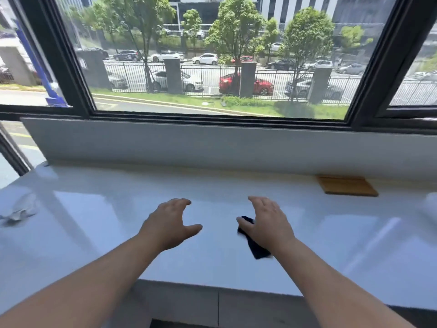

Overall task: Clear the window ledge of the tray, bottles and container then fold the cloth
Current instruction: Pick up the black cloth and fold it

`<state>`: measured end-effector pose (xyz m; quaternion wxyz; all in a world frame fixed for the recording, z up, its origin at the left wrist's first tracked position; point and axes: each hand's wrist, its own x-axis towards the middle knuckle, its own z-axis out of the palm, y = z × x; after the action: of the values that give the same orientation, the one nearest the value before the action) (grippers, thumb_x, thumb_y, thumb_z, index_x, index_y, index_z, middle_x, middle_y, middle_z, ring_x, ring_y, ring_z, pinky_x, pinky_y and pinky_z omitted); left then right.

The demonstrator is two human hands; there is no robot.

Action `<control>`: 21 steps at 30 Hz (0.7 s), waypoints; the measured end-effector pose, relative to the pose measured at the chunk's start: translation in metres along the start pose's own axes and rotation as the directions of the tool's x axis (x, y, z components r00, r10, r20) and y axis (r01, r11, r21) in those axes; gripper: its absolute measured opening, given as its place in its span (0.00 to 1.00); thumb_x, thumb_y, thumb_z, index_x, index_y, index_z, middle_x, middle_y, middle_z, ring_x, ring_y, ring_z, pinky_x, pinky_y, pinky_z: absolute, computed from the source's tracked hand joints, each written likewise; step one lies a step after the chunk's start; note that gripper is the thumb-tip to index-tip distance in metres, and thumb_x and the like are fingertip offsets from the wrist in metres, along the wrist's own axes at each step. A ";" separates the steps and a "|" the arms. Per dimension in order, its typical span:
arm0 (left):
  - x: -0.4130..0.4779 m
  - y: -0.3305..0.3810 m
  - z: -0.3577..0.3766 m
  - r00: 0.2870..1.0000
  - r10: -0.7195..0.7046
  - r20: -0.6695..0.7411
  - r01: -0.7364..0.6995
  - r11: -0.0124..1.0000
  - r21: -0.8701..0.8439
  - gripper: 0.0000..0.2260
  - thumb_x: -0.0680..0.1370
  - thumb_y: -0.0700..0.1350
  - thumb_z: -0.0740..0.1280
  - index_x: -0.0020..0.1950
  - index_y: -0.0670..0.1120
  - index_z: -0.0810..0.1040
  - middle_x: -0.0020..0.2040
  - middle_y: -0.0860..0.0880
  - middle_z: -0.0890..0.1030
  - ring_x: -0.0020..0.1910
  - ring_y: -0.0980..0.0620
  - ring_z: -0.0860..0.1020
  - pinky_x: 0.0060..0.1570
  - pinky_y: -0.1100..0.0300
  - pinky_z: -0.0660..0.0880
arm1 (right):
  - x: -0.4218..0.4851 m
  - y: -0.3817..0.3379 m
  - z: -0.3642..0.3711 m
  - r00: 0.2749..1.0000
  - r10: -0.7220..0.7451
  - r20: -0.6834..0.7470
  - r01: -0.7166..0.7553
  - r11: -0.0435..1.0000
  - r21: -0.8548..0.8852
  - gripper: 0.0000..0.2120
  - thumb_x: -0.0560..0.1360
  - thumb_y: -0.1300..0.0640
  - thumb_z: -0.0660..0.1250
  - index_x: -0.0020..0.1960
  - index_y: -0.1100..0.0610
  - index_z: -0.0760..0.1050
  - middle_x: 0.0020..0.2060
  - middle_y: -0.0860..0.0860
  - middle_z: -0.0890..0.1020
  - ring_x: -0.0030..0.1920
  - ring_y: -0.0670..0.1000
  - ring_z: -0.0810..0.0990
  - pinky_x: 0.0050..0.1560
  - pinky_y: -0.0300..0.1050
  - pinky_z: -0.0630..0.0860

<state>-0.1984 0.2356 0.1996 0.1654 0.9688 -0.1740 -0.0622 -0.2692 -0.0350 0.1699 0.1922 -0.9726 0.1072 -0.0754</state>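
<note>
Both of my hands hover over the white window ledge. My left hand is open with spread fingers and holds nothing. My right hand lies over a small dark navy cloth, which shows under the palm and the thumb; the thumb presses on its upper end. The cloth looks folded into a narrow strip. A flat wooden tray lies at the back right of the ledge against the wall. No bottles or container are in view.
A crumpled clear wrapper or tissue lies at the ledge's far left. A blurred pale object sits at the right border. Behind the ledge rises a grey wall and a black-framed window.
</note>
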 end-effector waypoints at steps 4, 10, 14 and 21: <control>0.051 0.058 0.042 0.996 0.062 0.062 -0.063 0.998 0.010 0.35 0.75 0.68 0.68 0.79 0.58 0.64 0.80 0.58 0.65 0.78 0.53 0.61 0.68 0.50 0.70 | 0.021 0.078 -0.007 0.992 0.123 0.027 -0.123 0.992 -0.018 0.35 0.77 0.35 0.63 0.79 0.49 0.63 0.76 0.49 0.69 0.76 0.55 0.63 0.74 0.53 0.64; 0.114 0.100 0.108 0.975 0.131 0.181 -0.140 0.989 0.042 0.30 0.76 0.63 0.68 0.76 0.56 0.67 0.77 0.57 0.69 0.75 0.53 0.66 0.63 0.52 0.72 | 0.039 0.145 0.018 0.971 0.225 0.085 -0.221 0.974 -0.046 0.33 0.78 0.37 0.63 0.79 0.50 0.64 0.75 0.50 0.70 0.75 0.56 0.65 0.73 0.53 0.66; 0.148 0.104 0.161 0.941 0.173 0.290 -0.192 0.981 0.039 0.28 0.76 0.61 0.68 0.75 0.56 0.70 0.74 0.57 0.73 0.71 0.53 0.69 0.56 0.56 0.72 | 0.044 0.168 0.054 0.942 0.295 0.161 -0.282 0.955 -0.095 0.30 0.77 0.38 0.64 0.75 0.49 0.67 0.69 0.50 0.74 0.69 0.56 0.70 0.66 0.52 0.70; 0.214 0.098 0.242 0.860 0.264 0.436 -0.267 0.962 -0.057 0.28 0.73 0.58 0.70 0.73 0.55 0.72 0.69 0.56 0.76 0.66 0.52 0.74 0.54 0.55 0.76 | 0.066 0.189 0.123 0.844 0.433 0.316 -0.363 0.896 -0.255 0.20 0.75 0.44 0.66 0.64 0.51 0.73 0.54 0.51 0.79 0.54 0.56 0.76 0.50 0.50 0.77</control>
<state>-0.0734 0.0000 -0.0074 0.1261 0.8967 -0.3388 -0.2554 -0.2166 -0.1774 -0.0099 0.1289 -0.9391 0.2762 0.1587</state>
